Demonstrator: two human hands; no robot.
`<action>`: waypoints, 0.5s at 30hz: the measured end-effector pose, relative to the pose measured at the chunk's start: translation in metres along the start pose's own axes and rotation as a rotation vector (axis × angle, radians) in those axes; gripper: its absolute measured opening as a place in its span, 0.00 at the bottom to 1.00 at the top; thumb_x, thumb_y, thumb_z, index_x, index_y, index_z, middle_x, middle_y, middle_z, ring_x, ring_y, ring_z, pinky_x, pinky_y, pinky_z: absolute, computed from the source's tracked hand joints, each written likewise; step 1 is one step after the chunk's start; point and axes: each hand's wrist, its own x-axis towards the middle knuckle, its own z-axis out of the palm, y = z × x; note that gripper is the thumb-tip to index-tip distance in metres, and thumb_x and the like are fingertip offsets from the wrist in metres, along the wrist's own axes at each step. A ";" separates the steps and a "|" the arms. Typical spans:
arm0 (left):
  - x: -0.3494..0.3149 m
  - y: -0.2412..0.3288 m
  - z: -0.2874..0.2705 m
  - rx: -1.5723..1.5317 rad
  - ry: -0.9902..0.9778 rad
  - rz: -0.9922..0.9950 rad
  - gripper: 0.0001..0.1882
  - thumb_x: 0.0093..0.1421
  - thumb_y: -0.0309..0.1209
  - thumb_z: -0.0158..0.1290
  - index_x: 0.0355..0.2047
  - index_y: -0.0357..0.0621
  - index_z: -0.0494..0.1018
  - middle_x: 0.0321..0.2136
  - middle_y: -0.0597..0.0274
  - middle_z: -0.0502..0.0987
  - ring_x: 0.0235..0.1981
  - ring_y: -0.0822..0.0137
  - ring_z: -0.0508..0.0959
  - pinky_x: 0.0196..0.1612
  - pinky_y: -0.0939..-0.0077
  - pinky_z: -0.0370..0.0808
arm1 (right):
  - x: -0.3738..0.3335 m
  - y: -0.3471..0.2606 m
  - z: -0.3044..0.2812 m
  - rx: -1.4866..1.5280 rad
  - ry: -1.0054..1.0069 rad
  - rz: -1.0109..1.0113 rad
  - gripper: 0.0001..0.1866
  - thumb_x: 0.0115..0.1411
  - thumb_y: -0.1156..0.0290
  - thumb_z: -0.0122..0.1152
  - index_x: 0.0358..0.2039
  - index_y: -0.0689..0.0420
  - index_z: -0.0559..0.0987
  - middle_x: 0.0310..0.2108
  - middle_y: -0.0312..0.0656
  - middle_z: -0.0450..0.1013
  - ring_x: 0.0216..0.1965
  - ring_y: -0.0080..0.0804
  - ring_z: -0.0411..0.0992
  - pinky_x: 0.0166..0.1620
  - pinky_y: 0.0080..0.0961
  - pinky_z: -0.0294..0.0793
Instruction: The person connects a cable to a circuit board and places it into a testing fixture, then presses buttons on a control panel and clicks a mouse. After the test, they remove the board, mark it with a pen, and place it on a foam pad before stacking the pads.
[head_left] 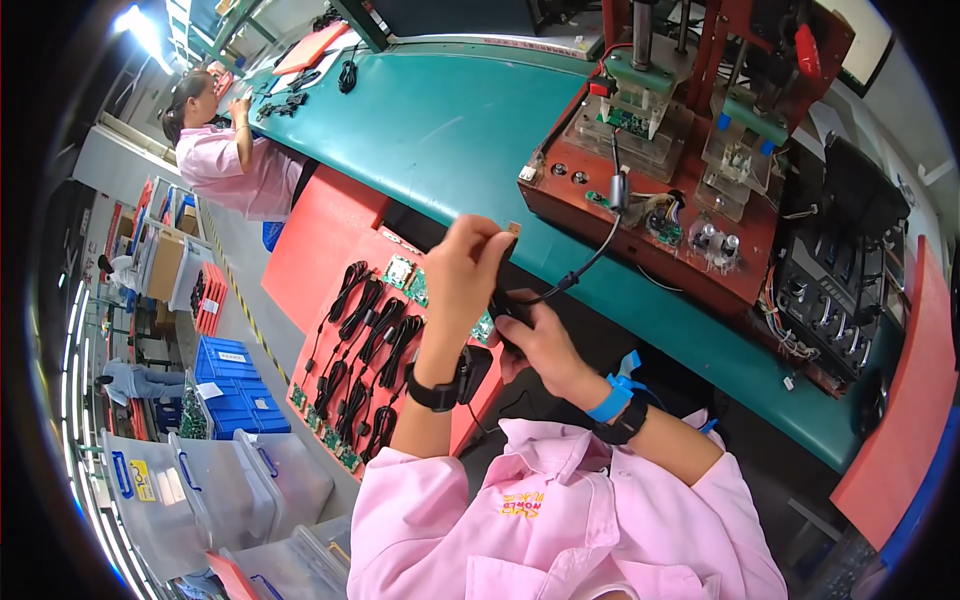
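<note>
My right hand [540,340] is closed around a bundled black cable [508,303], in front of the bench edge. From this bundle the cord runs up to the right, past a thick black cylinder [619,190], to a red test fixture [640,215]. Just above it, my left hand [465,270] is pinched, its fingertips by a small brownish piece [514,229] that I cannot make out. Below the left hand, coiled black cables [365,330] with green circuit boards [398,270] lie on a red foam sheet [320,240].
The green bench [440,130] stretches across. A black control box [825,290] stands right of the fixture. Another person [225,160] in pink sits at the far left. Clear plastic bins [230,480] and blue crates [235,385] stand at lower left.
</note>
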 end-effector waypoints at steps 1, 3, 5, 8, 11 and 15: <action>0.002 -0.002 0.006 0.315 0.025 0.205 0.10 0.51 0.23 0.51 0.34 0.35 0.66 0.25 0.56 0.74 0.26 0.65 0.73 0.32 0.77 0.69 | 0.002 0.001 0.001 -0.015 0.000 -0.011 0.21 0.56 0.72 0.47 0.49 0.63 0.56 0.26 0.43 0.68 0.14 0.27 0.68 0.16 0.20 0.70; 0.003 -0.004 0.010 0.629 0.053 0.419 0.10 0.51 0.24 0.51 0.34 0.35 0.66 0.25 0.54 0.74 0.26 0.62 0.72 0.31 0.75 0.68 | 0.004 -0.002 0.001 -0.045 -0.026 -0.041 0.21 0.56 0.72 0.47 0.49 0.64 0.57 0.26 0.42 0.68 0.15 0.26 0.68 0.17 0.19 0.70; -0.004 -0.008 0.014 0.540 0.067 0.229 0.10 0.51 0.25 0.51 0.34 0.36 0.65 0.23 0.54 0.73 0.23 0.56 0.71 0.38 0.67 0.66 | 0.006 -0.005 -0.003 -0.094 -0.062 -0.079 0.21 0.55 0.72 0.48 0.48 0.64 0.58 0.26 0.41 0.68 0.17 0.23 0.69 0.19 0.17 0.70; 0.002 -0.007 0.013 0.528 0.052 0.157 0.09 0.52 0.25 0.50 0.33 0.36 0.65 0.22 0.54 0.73 0.21 0.54 0.71 0.42 0.63 0.64 | 0.002 -0.019 -0.014 -0.305 -0.101 -0.107 0.21 0.55 0.72 0.50 0.47 0.64 0.60 0.28 0.41 0.68 0.20 0.20 0.68 0.23 0.16 0.69; 0.012 -0.003 0.008 0.599 0.019 0.196 0.09 0.53 0.27 0.50 0.33 0.37 0.65 0.19 0.56 0.73 0.21 0.56 0.72 0.43 0.63 0.64 | -0.012 -0.029 -0.031 -0.542 0.033 -0.248 0.20 0.54 0.71 0.51 0.46 0.64 0.61 0.31 0.42 0.68 0.23 0.18 0.67 0.27 0.15 0.69; 0.021 0.001 0.011 0.561 0.046 0.298 0.08 0.53 0.26 0.50 0.33 0.38 0.65 0.16 0.57 0.70 0.21 0.57 0.72 0.42 0.65 0.64 | -0.035 -0.043 -0.042 -0.615 0.349 -0.573 0.19 0.55 0.71 0.51 0.46 0.64 0.62 0.36 0.45 0.68 0.25 0.19 0.68 0.30 0.16 0.69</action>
